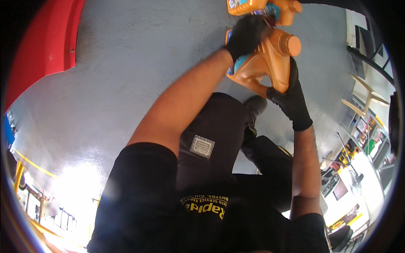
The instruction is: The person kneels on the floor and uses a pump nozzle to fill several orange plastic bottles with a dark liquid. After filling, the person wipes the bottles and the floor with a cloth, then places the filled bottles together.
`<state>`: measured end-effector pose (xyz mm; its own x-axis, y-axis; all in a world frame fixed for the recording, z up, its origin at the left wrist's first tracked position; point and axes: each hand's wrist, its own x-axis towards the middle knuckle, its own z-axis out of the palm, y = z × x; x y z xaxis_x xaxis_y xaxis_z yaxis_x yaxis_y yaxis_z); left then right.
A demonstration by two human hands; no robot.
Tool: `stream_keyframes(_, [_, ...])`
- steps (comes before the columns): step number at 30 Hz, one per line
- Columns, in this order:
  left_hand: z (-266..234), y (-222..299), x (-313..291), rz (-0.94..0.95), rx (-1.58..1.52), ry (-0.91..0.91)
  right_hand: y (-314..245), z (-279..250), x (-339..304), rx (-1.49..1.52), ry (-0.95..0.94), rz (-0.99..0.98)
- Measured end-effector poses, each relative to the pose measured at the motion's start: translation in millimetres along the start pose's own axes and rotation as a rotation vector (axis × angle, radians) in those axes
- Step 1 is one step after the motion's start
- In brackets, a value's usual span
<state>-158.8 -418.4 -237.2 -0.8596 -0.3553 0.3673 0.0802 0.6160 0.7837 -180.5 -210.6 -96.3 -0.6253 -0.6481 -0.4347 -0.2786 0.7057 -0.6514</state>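
An orange plastic jug [274, 57] with a round orange cap and a blue label is tilted in front of me, its cap end toward the right. My right hand [291, 99], in a black glove, grips the jug's near side below the cap, thumb near the handle opening. My left hand [249, 36], gloved too, is over the jug's far left side. Its fingers are blurred and partly hidden; a dark reddish patch shows by the fingertips, too unclear to name. Just beyond are another orange jug with a cap [288, 12] and a further orange container [248, 6], both cut by the upper edge.
Grey floor [139, 46] spreads around my bent legs and black shoe [255, 107]. A red panel [50, 38] stands at the far left. To the right are a beige plastic stool [366, 96] and cluttered shelving [371, 139]. Yellow framework [20, 175] shows at lower left.
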Motion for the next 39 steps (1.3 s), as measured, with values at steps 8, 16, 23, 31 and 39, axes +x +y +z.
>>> stream_keyframes(8, [23.3, 2.3, -11.5, 0.148, -0.144, 0.268, -8.2, 0.1, 1.8, 0.086, -0.038, 0.013])
stream_keyframes(16, [-9.9, 32.7, -58.7, 0.336, 0.06, 0.176, -3.4, -0.6, -1.3, 0.113, -0.026, -0.002])
stream_keyframes(23, [33.8, -4.1, -74.2, 0.356, -0.111, 0.066, 4.4, -0.6, -0.9, 0.035, -0.007, -0.046])
stream_keyframes(31, [62.6, -57.9, -105.7, -0.015, 0.556, 0.092, 1.6, 1.1, -2.7, 0.051, -0.029, -0.007])
stream_keyframes(39, [25.9, -14.9, -54.0, 0.078, -0.347, 0.39, -11.1, 2.7, -2.1, 0.134, -0.032, 0.037])
